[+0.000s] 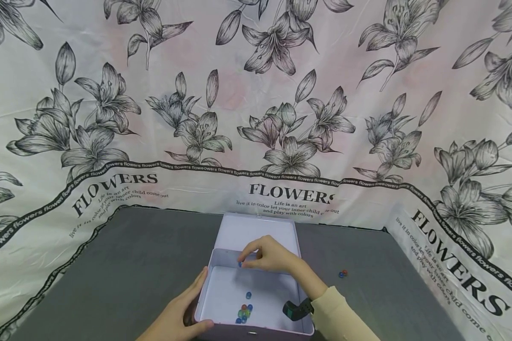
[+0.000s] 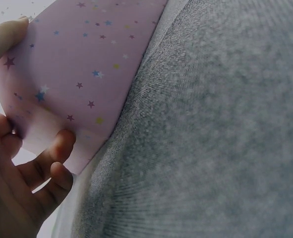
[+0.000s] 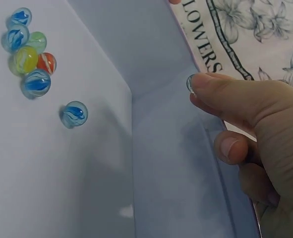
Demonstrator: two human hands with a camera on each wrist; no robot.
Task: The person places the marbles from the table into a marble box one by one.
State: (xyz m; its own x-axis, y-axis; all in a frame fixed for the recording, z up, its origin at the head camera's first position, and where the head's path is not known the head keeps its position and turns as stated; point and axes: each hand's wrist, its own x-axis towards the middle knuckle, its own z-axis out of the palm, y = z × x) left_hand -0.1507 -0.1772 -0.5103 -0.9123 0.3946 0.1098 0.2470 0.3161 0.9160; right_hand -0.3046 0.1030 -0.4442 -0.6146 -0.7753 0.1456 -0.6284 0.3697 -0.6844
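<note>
A lidded box (image 1: 226,284), pale inside and pink with stars outside, stands with its lid (image 1: 256,232) tipped back. My left hand (image 1: 183,305) holds its near left corner, fingers along the left wall and thumb at the front edge. In the left wrist view the fingertips (image 2: 64,141) lie close against the starred wall (image 2: 87,59). Over the back of the box, my right hand (image 1: 270,253) pinches a clear bluish glass marble (image 3: 189,83) between thumb and forefinger. Several blue, green, yellow and red marbles (image 3: 26,60) cluster on the box floor, with one blue marble (image 3: 75,114) apart from them.
Right of the box, a small group of red and blue marbles (image 1: 343,273) lies on the dark grey tabletop (image 1: 153,255). A flower-printed curtain (image 1: 196,123) rises behind and around the table. A black device (image 1: 297,310) is strapped to the right wrist.
</note>
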